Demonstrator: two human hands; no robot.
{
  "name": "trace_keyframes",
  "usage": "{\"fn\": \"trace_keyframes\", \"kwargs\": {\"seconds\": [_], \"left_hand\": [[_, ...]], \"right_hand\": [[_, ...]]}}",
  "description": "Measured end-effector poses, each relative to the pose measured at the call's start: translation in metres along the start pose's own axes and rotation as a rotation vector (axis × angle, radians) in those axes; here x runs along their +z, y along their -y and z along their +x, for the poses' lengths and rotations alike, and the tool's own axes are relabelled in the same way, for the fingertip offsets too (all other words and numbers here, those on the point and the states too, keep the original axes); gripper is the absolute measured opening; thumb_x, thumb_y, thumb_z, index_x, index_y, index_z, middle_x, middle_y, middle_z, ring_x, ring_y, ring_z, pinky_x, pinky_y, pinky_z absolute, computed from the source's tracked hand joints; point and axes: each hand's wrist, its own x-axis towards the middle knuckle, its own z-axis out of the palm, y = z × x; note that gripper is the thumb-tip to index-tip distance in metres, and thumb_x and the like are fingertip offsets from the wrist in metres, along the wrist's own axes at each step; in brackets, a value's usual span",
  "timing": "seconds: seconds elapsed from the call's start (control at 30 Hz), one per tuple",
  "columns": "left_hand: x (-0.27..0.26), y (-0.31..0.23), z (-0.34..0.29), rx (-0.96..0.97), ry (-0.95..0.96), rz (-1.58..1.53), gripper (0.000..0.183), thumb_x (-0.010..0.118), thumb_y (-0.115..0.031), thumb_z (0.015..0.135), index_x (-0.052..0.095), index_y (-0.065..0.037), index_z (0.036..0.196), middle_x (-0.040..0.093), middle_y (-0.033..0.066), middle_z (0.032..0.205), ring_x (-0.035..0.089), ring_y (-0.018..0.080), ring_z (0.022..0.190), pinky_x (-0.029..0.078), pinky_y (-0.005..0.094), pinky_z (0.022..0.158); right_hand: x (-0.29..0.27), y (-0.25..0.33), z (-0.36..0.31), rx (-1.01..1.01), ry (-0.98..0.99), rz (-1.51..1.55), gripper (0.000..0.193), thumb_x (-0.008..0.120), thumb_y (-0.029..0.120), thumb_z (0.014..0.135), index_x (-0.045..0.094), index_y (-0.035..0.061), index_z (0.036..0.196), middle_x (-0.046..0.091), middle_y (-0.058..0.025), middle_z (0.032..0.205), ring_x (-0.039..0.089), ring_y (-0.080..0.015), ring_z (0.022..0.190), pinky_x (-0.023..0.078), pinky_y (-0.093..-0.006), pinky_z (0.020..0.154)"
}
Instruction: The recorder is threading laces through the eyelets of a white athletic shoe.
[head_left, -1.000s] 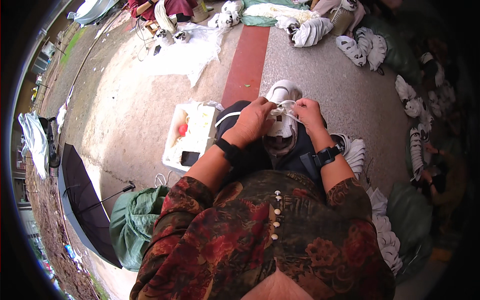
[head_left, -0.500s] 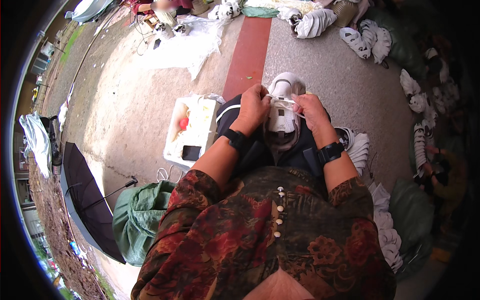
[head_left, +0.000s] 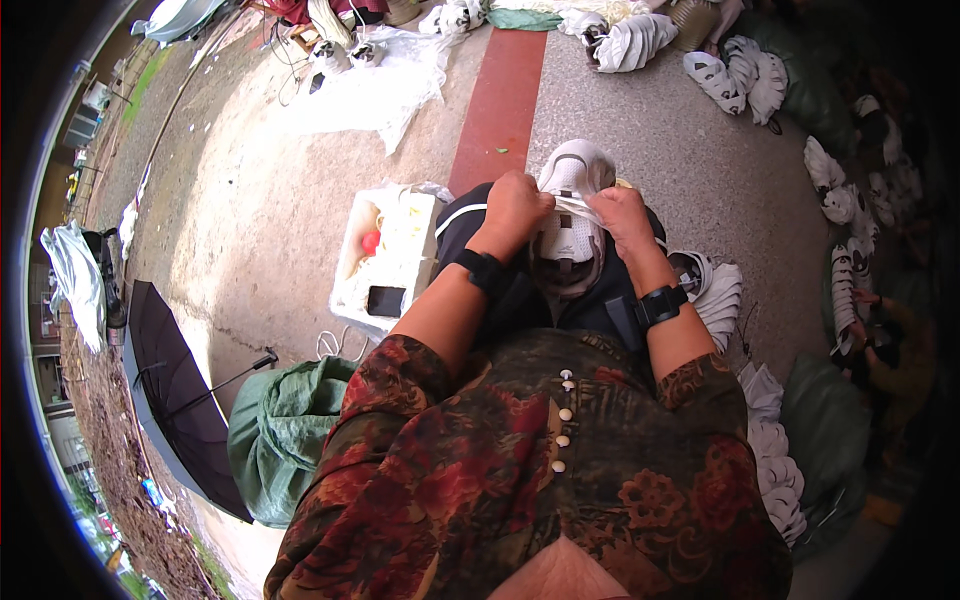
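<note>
A white and grey sneaker (head_left: pixel 566 250) rests between my thighs, its rounded toe pointing away from me. Across its front runs a white shoelace (head_left: pixel 574 207). On the sneaker's left side my left hand (head_left: pixel 516 213) is closed in a fist, back of the hand up, gripping the lace. My right hand (head_left: pixel 621 214) pinches the lace on the opposite side, thumb and fingers pressed together. Between the two hands the lace stretches taut over the shoe. The fingertips of my left hand are mostly hidden.
Left of my knees stands a white foam box (head_left: pixel 345 262) with pale laces, a red ball-like thing and a dark phone-like rectangle. An open black umbrella (head_left: pixel 185 400) and a green sack (head_left: pixel 290 440) lie further left. Stacked white shoe uppers (head_left: pixel 718 305) sit at right; more lie farther off.
My left hand has turned from a raised pinch into a closed fist, knuckles up. The lace now spans more tightly between both hands. The sneaker stays on my lap.
</note>
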Motion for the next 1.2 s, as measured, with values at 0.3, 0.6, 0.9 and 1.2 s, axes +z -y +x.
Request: {"fn": "trace_keyframes", "kwargs": {"seconds": [0.3, 0.6, 0.9, 1.2], "left_hand": [[-0.003, 0.0, -0.003, 0.117, -0.018, 0.253, 0.025, 0.054, -0.021, 0.08, 0.059, 0.003, 0.078, 0.061, 0.024, 0.078, 0.06, 0.0391, 0.075, 0.047, 0.0462, 0.069], [-0.016, -0.011, -0.018, 0.058, 0.043, 0.285, 0.026, 0.051, -0.026, 0.086, 0.05, 0.0, 0.087, 0.061, 0.0224, 0.076, 0.06, 0.0394, 0.074, 0.047, 0.0465, 0.066], [-0.037, 0.057, -0.02, 0.058, -0.179, 0.115, 0.016, 0.057, -0.019, 0.082, 0.056, -0.006, 0.09, 0.062, 0.0216, 0.075, 0.06, 0.0395, 0.074, 0.047, 0.0457, 0.066], [-0.059, 0.076, -0.036, 0.166, -0.189, 0.34, 0.009, 0.058, -0.013, 0.08, 0.058, -0.005, 0.081, 0.062, 0.0144, 0.075, 0.059, 0.0341, 0.076, 0.047, 0.0424, 0.067]], "right_hand": [[-0.011, 0.017, -0.007, -0.34, 0.078, -0.717, 0.027, 0.06, 0.024, 0.076, 0.059, -0.0013, 0.067, 0.055, -0.0221, 0.063, 0.056, -0.0378, 0.062, 0.044, -0.038, 0.056], [-0.007, 0.0, -0.001, -0.147, -0.042, -0.419, 0.024, 0.062, 0.021, 0.078, 0.063, -0.0014, 0.069, 0.057, -0.0104, 0.055, 0.053, -0.0185, 0.051, 0.041, -0.0316, 0.051], [-0.066, -0.009, -0.014, 0.062, -0.273, 0.507, 0.01, 0.06, -0.003, 0.067, 0.062, 0.0022, 0.076, 0.049, 0.0027, 0.058, 0.038, -0.0036, 0.043, 0.027, -0.018, 0.037], [-0.083, -0.013, -0.034, -0.116, -0.235, -0.424, 0.012, 0.059, 0.001, 0.07, 0.058, 0.0035, 0.082, 0.055, -0.0089, 0.064, 0.052, -0.0215, 0.053, 0.041, -0.0322, 0.051]]}}
